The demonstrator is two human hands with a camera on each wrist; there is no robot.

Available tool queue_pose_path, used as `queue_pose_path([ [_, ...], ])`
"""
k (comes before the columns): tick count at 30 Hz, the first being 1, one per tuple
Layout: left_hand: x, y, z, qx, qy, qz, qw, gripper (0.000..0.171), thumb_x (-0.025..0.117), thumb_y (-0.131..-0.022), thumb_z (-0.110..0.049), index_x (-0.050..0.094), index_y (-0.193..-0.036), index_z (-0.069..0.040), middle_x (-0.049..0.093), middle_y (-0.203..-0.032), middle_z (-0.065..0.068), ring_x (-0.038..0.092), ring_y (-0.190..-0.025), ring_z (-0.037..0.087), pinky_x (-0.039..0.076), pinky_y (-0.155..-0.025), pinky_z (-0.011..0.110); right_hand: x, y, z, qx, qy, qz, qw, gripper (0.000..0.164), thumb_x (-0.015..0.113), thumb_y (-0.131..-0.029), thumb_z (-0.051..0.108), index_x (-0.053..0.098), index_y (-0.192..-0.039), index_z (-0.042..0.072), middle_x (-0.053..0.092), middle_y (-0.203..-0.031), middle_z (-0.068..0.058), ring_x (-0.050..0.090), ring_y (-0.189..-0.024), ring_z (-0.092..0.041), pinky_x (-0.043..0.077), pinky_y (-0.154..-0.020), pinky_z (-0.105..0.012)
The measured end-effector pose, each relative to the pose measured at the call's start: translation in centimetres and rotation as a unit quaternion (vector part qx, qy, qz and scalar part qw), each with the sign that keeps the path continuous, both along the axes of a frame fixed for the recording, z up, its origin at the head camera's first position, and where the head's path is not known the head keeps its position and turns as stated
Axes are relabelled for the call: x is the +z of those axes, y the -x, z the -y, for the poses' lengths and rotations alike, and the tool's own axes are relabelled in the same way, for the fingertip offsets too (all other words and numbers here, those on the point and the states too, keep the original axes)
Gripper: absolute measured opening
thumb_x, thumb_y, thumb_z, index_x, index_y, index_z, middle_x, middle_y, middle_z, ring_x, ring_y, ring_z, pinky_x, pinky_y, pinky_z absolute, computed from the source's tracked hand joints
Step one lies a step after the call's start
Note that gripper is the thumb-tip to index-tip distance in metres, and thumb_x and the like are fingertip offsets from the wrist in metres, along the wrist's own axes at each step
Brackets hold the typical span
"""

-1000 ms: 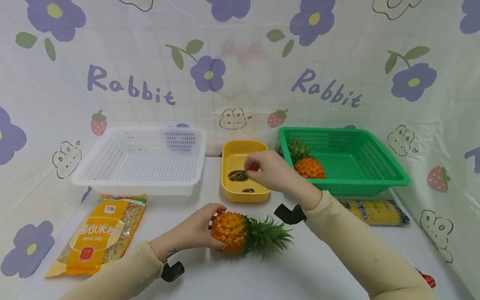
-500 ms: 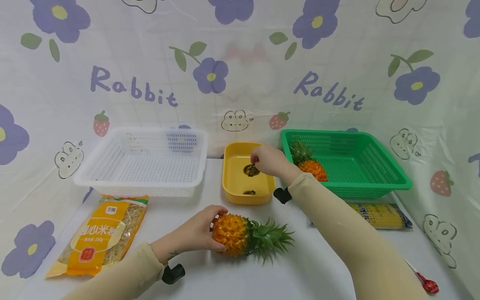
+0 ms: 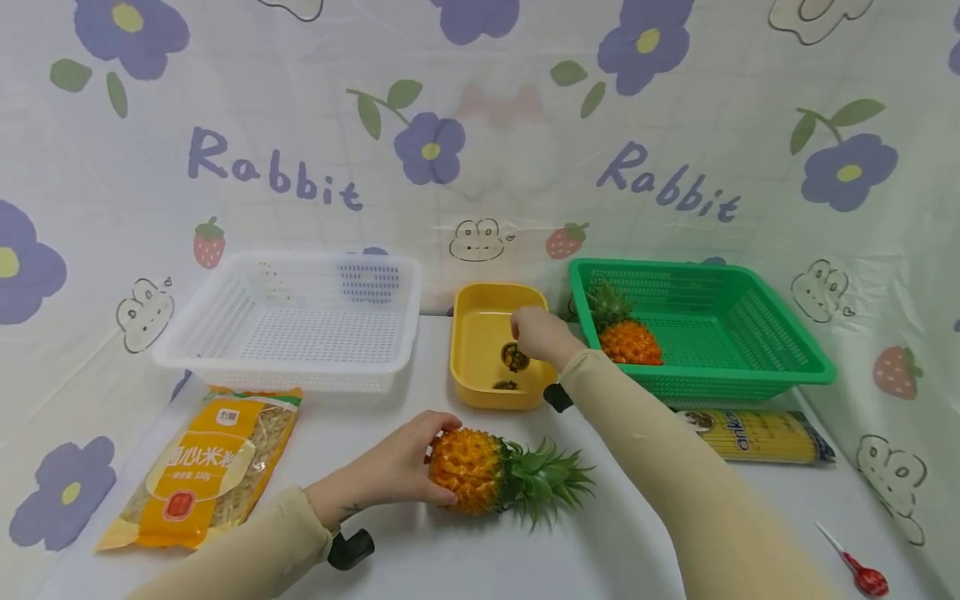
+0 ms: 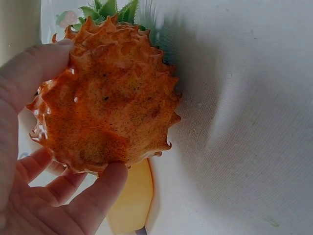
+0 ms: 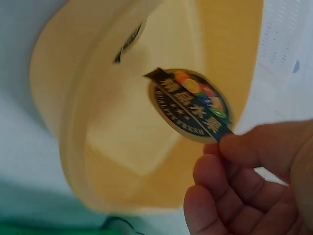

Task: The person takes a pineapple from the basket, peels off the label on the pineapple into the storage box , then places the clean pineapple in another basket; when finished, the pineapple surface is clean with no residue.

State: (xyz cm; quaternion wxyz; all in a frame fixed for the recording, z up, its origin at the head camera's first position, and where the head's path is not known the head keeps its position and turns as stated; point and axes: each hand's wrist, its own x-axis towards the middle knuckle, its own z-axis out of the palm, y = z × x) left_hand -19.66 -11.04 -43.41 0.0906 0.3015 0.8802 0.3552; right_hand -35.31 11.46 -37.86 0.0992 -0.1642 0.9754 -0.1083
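Note:
My left hand (image 3: pixel 397 462) grips the rounded base of a spiky orange pineapple (image 3: pixel 467 471), thumb and fingers spread around it. The fruit lies on its side on the white table, green crown pointing right. In the right wrist view, my right hand (image 5: pixel 249 186) pinches one end of an oval dark fruit label (image 5: pixel 190 105) between thumb and index finger. That label is held over the yellow box (image 3: pixel 474 333), its printed face towards the wrist camera. A second dark label (image 3: pixel 506 386) shows in the box near its front wall.
A white basket (image 3: pixel 285 367) stands at the back left. The green basket (image 3: pixel 750 375) at the back right holds another pineapple (image 3: pixel 630 343). A noodle packet (image 3: pixel 191 475) lies left, a pasta packet (image 3: pixel 765 435) and a lollipop (image 3: pixel 868 579) right.
My right hand has shifted right over the yellow box with the label, which has turned its printed face more into view. The left hand keeps its hold on the pineapple.

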Motion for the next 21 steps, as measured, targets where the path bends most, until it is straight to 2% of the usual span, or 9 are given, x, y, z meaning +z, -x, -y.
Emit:
queue_pose_path([
  [2,0.0,0.0,0.0,0.001,0.001,0.000,1.0000,0.080,0.084,-0.064,-0.027,0.043,-0.129,-0.009,0.049,-0.121,0.003,0.050,-0.107,0.016,0.048,-0.090,0.037,-0.4,0.2,0.1,-0.020,0.030,0.007,0.999,0.020,0.044,-0.086,-0.007,0.061,-0.091,0.001,0.058,-0.089,-0.011,0.046,-0.073,-0.020,0.040,-0.063,-0.029],
  [6,-0.1,0.0,0.1,-0.001,0.003,-0.004,1.0000,0.079,0.084,-0.064,-0.028,0.043,-0.129,-0.009,0.048,-0.122,0.003,0.050,-0.107,0.015,0.047,-0.091,0.037,-1.1,0.7,0.4,-0.047,0.062,0.035,0.996,0.028,0.043,-0.085,-0.007,0.064,-0.102,-0.002,0.062,-0.103,-0.014,0.053,-0.082,-0.022,0.047,-0.070,-0.030],
  [9,-0.1,0.0,0.0,-0.002,0.003,-0.007,1.0000,0.079,0.084,-0.063,-0.027,0.043,-0.129,-0.009,0.048,-0.122,0.003,0.050,-0.107,0.015,0.047,-0.092,0.038,-1.6,0.9,0.5,-0.056,0.067,0.063,0.994,0.030,0.044,-0.083,-0.008,0.064,-0.104,-0.002,0.062,-0.099,-0.013,0.053,-0.078,-0.020,0.048,-0.063,-0.027],
  [12,0.0,-0.1,0.0,-0.001,0.003,-0.004,1.0000,0.079,0.084,-0.063,-0.027,0.043,-0.128,-0.010,0.048,-0.122,0.003,0.050,-0.106,0.015,0.047,-0.092,0.039,-2.1,1.1,0.7,-0.051,0.056,0.083,0.994,0.020,0.042,-0.082,-0.009,0.059,-0.077,-0.001,0.049,-0.068,-0.006,0.037,-0.055,-0.014,0.034,-0.047,-0.021],
  [13,0.0,-0.1,0.0,-0.002,0.002,-0.004,1.0000,0.079,0.084,-0.063,-0.027,0.043,-0.128,-0.010,0.048,-0.122,0.003,0.050,-0.106,0.015,0.047,-0.092,0.039,-2.2,1.2,0.8,-0.048,0.050,0.086,0.994,0.021,0.041,-0.082,-0.009,0.053,-0.068,0.001,0.040,-0.061,-0.004,0.030,-0.051,-0.013,0.029,-0.044,-0.021],
  [15,0.1,-0.1,0.0,-0.003,0.004,-0.005,1.0000,0.078,0.084,-0.063,-0.028,0.043,-0.128,-0.010,0.048,-0.122,0.003,0.050,-0.107,0.015,0.047,-0.093,0.038,-2.4,1.2,0.9,-0.042,0.033,0.091,0.994,0.027,0.040,-0.084,-0.008,0.042,-0.061,0.005,0.029,-0.055,-0.002,0.022,-0.047,-0.012,0.024,-0.042,-0.021],
  [16,0.1,-0.1,0.0,-0.003,0.004,-0.005,1.0000,0.078,0.084,-0.063,-0.028,0.043,-0.128,-0.011,0.048,-0.121,0.002,0.050,-0.107,0.015,0.047,-0.092,0.038,-2.5,1.2,1.0,-0.041,0.024,0.097,0.994,0.028,0.039,-0.085,-0.008,0.039,-0.062,0.006,0.026,-0.054,-0.002,0.020,-0.046,-0.012,0.023,-0.042,-0.022],
  [18,0.0,-0.1,0.0,-0.004,0.004,-0.006,1.0000,0.078,0.084,-0.063,-0.028,0.044,-0.128,-0.011,0.048,-0.121,0.002,0.050,-0.107,0.014,0.047,-0.092,0.037,-2.5,1.2,1.2,-0.043,0.010,0.104,0.994,0.022,0.038,-0.089,-0.005,0.045,-0.069,0.004,0.033,-0.057,-0.003,0.028,-0.046,-0.013,0.027,-0.042,-0.022],
  [21,0.0,0.0,0.1,-0.004,0.002,-0.006,1.0000,0.078,0.084,-0.063,-0.028,0.044,-0.127,-0.012,0.049,-0.120,0.001,0.050,-0.107,0.014,0.047,-0.092,0.037,-2.5,1.1,1.3,-0.052,0.003,0.113,0.992,0.014,0.039,-0.091,-0.002,0.053,-0.094,-0.003,0.043,-0.068,-0.008,0.039,-0.049,-0.014,0.033,-0.043,-0.022],
])
